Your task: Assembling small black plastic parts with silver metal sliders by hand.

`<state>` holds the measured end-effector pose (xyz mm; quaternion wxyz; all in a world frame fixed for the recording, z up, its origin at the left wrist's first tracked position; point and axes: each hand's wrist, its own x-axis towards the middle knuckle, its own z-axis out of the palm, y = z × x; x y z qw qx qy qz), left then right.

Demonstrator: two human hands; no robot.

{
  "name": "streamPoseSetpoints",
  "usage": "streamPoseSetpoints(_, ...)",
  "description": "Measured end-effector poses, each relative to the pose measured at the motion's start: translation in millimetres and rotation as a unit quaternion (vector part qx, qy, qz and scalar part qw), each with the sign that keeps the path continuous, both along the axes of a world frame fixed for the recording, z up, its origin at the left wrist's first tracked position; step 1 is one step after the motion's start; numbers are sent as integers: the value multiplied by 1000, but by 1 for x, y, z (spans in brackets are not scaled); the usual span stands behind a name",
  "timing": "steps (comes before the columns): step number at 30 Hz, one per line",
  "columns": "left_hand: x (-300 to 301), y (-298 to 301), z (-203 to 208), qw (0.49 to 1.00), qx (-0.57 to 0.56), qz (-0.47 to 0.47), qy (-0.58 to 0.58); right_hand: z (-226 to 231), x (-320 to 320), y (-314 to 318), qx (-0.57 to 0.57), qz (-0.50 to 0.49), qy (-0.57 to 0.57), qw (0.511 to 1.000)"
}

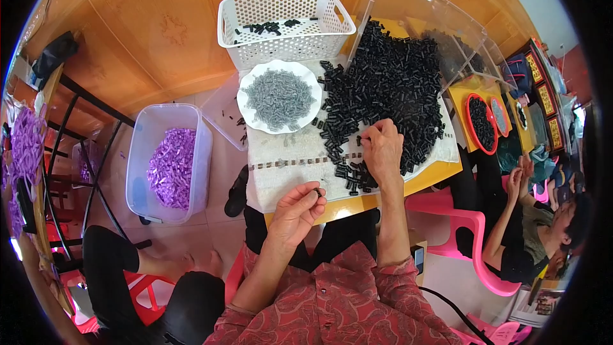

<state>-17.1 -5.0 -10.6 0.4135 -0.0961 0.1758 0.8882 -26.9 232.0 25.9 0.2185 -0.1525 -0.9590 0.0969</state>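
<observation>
Seemingly, piece-picking is in hand; a small dark part (318, 192) is pinched by the left hand (295, 212), a black piece (359, 141) by the right hand (384, 153) at the black pile (396, 70); a clean lift is probably called for next.

The small tubes (399, 76) are black; the scalloped plate (281, 130) is white, its little pieces (281, 94) clear grey. The basket (287, 57) is white, dotted with holes, the cloth (287, 185) off-white with a brown checked stripe, the table (348, 209) yellow, the shirt (332, 300) dark red with swirling grey lines, the strips (172, 169) shiny purple, the chair (440, 203) pink
</observation>
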Motion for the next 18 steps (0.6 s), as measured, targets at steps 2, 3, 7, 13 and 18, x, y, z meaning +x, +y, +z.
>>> streamPoseSetpoints(2, 0, -1, 0, 1000, -3, 2, 1, -2, 3, -3, -2, 2, 6, 1000)
streamPoseSetpoints(3, 0, -1, 0, 1000, -2, 3, 4, -2, 4, -4, -2, 0, 13, 1000)
streamPoseSetpoints(7, 1, -1, 1, 1000, -6, 3, 9, -2, 6, -8, 8, -3, 31, 999)
streamPoseSetpoints(13, 1, -2, 2, 1000, -6, 3, 11, -5, 2, -8, 26, 12, 19, 999)
streamPoseSetpoints(18, 2, -2, 5, 1000, -1, 9, 18, -6, 11, -13, -29, 8, 67, 997)
